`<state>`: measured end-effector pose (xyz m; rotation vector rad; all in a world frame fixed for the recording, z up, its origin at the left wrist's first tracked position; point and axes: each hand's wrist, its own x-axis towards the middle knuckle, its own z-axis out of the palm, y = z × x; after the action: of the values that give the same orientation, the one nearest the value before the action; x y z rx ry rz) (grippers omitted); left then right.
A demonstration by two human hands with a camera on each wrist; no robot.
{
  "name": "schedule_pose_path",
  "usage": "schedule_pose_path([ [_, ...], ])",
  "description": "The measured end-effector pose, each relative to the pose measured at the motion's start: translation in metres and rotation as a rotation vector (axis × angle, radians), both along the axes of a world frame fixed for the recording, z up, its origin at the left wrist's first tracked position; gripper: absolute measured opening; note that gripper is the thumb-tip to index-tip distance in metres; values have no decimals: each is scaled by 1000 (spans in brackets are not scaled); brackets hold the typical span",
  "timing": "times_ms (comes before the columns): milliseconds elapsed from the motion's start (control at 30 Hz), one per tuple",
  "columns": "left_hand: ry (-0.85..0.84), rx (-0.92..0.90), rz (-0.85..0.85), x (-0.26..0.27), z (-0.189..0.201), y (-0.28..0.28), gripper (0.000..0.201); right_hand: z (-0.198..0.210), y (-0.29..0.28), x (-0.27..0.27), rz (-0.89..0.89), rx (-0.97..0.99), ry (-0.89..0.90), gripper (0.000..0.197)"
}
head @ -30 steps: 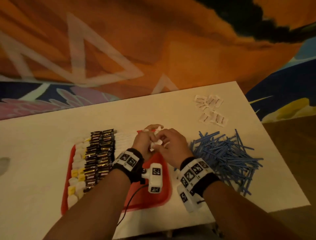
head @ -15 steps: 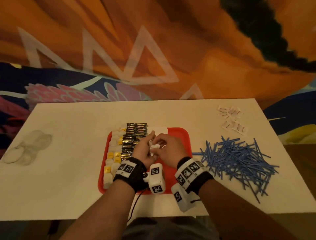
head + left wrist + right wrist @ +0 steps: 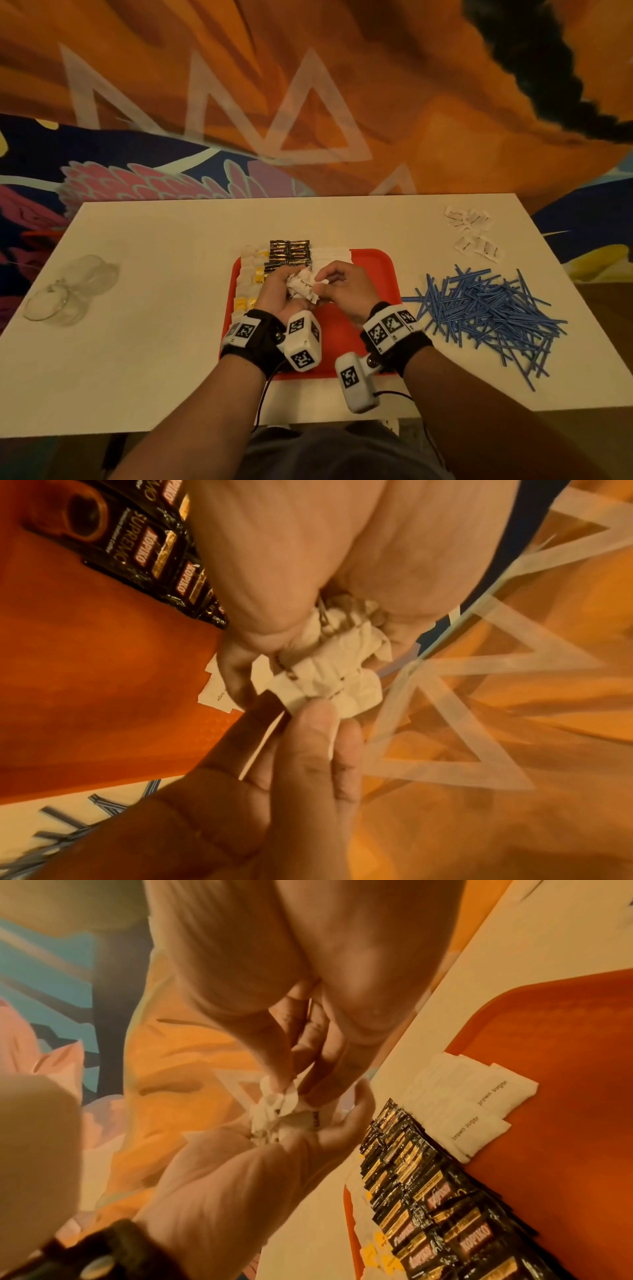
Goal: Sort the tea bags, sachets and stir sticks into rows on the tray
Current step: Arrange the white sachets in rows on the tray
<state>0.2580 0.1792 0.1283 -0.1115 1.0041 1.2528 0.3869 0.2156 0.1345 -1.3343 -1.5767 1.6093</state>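
Above the red tray [image 3: 376, 270] my left hand [image 3: 277, 294] grips a crumpled bunch of white sugar sachets [image 3: 303, 287], seen close in the left wrist view as sachets [image 3: 329, 674]. My right hand [image 3: 337, 286] pinches one sachet [image 3: 322, 281] at the bunch's right edge, thumb and fingers curled on it. On the tray lie a row of tea bags [image 3: 251, 274] at the left, black coffee sachets [image 3: 289, 255] beside them, and flat white brown-sugar sachets [image 3: 479, 1110]. Blue stir sticks [image 3: 486, 308] lie heaped on the table to the right.
More white sachets [image 3: 474, 233] lie loose at the table's far right corner. A clear glass item [image 3: 68, 291] sits at the left of the white table [image 3: 154, 308]. The table's near edge runs just below my wrists.
Both hands stayed together over the tray, working the bunch of white sachets. The head view has shifted, so the tray now sits centred.
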Motion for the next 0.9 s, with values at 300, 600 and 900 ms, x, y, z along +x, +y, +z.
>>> schedule_pose_path([
  [300,32,58,124,0,-12,2,18,7,6,2,-127,-124,176,28],
  [600,193,-54,48,17,-38,21,23,-19,22,35,-198,-236,93,29],
  [900,673,-56,-286,38,-62,16,50,-39,29,63,-148,-245,4,28],
])
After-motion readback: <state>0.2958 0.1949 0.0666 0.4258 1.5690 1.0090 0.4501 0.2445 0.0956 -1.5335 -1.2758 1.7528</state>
